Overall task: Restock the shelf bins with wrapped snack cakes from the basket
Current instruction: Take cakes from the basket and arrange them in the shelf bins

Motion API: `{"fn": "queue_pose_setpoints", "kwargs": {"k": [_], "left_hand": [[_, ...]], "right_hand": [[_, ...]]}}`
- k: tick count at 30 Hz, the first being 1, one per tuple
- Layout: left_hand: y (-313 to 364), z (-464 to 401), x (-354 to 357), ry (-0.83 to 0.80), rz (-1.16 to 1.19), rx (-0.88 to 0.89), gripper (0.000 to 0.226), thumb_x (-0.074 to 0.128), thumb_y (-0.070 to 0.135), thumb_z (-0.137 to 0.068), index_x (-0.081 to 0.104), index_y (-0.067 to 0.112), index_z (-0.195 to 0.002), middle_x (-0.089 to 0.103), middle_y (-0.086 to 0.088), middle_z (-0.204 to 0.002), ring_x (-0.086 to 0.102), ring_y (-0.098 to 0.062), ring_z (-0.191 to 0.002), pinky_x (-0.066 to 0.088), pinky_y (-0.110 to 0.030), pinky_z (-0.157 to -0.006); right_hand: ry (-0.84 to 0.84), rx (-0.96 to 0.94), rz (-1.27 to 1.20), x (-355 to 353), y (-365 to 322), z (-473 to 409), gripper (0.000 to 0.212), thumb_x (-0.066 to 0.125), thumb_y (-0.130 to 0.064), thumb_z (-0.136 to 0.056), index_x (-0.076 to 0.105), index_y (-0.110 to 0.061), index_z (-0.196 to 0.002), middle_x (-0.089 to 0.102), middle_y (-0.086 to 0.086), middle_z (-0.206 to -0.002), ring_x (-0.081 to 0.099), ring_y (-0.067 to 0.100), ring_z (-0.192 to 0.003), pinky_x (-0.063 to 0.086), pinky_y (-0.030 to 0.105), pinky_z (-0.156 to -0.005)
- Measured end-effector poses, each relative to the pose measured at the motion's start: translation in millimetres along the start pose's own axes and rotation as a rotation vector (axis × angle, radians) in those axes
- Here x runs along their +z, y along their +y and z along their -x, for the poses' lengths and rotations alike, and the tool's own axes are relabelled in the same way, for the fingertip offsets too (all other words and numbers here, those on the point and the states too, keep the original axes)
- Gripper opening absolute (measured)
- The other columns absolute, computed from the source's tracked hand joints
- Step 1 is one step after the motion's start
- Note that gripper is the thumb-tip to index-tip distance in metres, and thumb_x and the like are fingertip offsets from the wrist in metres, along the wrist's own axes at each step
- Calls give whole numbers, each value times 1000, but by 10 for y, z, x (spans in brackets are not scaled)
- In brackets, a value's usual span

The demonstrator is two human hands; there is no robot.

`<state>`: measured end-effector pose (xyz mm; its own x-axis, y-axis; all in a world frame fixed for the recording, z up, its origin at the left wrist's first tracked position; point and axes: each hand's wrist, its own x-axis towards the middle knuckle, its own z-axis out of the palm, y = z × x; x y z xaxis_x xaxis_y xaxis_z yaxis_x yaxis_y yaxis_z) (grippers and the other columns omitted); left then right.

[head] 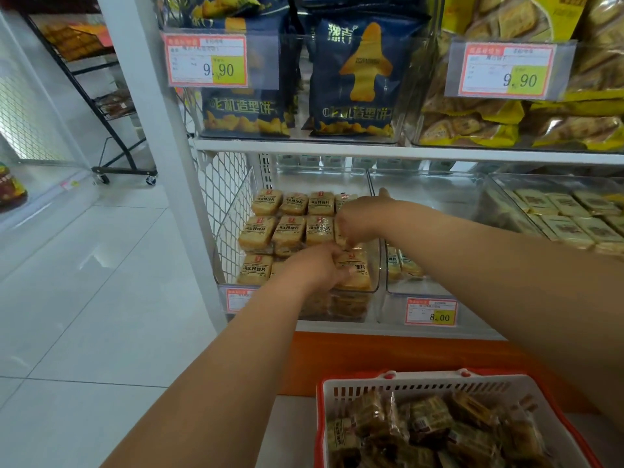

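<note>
A clear shelf bin [377, 265] holds rows of tan wrapped snack cakes [289, 231]. My left hand [317, 265] reaches into the bin's front and grips a wrapped cake [354, 270] at the front right corner. My right hand [354, 219] is over the bin's right side, fingers curled down onto a cake in the middle row; the cake under it is mostly hidden. A white basket [422, 388] with red trim sits at the bottom, filled with several darker-looking wrapped cakes [432, 423].
A second clear bin [422, 292] to the right holds a few cakes, with an 8.00 price tag [432, 312]. Further right is a bin of pale green packets [567, 217]. Blue snack bags [354, 79] fill the shelf above. White tiled floor lies left.
</note>
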<state>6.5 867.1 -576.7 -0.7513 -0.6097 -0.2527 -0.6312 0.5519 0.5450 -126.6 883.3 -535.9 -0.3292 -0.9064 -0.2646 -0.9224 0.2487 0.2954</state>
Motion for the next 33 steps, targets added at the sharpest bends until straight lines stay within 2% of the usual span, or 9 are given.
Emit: {"fn": "queue_pose_setpoints", "kwargs": {"k": [2, 3, 5, 9, 14, 22, 26, 30, 33], "left_hand": [[-154, -36, -182, 118, -60, 29, 40, 51, 37, -101, 50, 26, -139, 54, -4, -140, 52, -25, -123, 43, -35, -91], [-267, -46, -299, 235, -94, 23, 38, 53, 34, -100, 52, 27, -137, 55, -5, -138, 52, -26, -121, 42, -36, -89], [-534, -87, -479, 421, -201, -22, 46, 61, 26, -93, 49, 26, -138, 49, -8, -138, 44, -30, -124, 41, -41, -94], [-835, -253, -419, 336, -338, 33, 68, 65, 27, -90, 34, 21, -150, 34, -8, -155, 31, -30, -141, 29, -42, -113], [-973, -429, -304, 332, -355, -13, 57, 59, 19, -91, 40, 18, -145, 42, -8, -149, 45, -28, -132, 41, -43, -104], [-968, -450, -247, 436, -367, -48, 57, 53, 19, -94, 37, 30, -148, 44, -5, -148, 49, -30, -128, 46, -41, -94], [-955, -426, -239, 459, -402, -33, 59, 52, 22, -96, 33, 27, -151, 47, -6, -146, 49, -28, -128, 44, -38, -94], [-953, -424, -259, 401, -399, 1, 62, 55, 20, -92, 34, 26, -150, 49, -6, -144, 48, -28, -127, 43, -40, -96], [-917, -378, -337, 268, -362, 17, 75, 62, 26, -88, 26, 31, -154, 37, -8, -153, 38, -31, -136, 39, -45, -107]], "right_hand": [[147, 7, -27, 2, -10, -47, 11, 52, -24, -94, 53, -16, -86, 52, -2, -86, 55, 27, -102, 35, 51, -97], [223, -8, -90, 15, -29, -78, 7, 52, -24, -93, 54, -17, -91, 53, 0, -90, 55, 27, -102, 37, 45, -91], [283, -81, -289, 48, -99, -165, 25, 57, -27, -91, 58, -18, -114, 58, 5, -110, 55, 27, -106, 44, 38, -86], [180, -263, -555, 80, -350, -245, 56, 67, -44, -87, 51, -21, -135, 55, 4, -134, 51, 25, -122, 43, 37, -99], [208, -186, -469, 191, -537, -371, 62, 58, -62, -85, 46, -33, -138, 53, 1, -140, 46, 29, -128, 38, 46, -104], [186, -214, -549, 253, -420, -448, 56, 70, -47, -82, 52, -31, -133, 51, -4, -141, 44, 22, -129, 36, 48, -107], [162, -170, -600, 266, -437, -528, 61, 76, -44, -77, 49, -34, -131, 51, -2, -140, 44, 23, -129, 36, 50, -107], [174, -142, -623, 263, -449, -525, 60, 76, -38, -79, 48, -31, -130, 52, 0, -138, 47, 24, -127, 36, 50, -107], [203, -134, -635, 277, -475, -478, 63, 75, -42, -80, 46, -26, -134, 53, 0, -137, 49, 23, -125, 39, 47, -106]]}}
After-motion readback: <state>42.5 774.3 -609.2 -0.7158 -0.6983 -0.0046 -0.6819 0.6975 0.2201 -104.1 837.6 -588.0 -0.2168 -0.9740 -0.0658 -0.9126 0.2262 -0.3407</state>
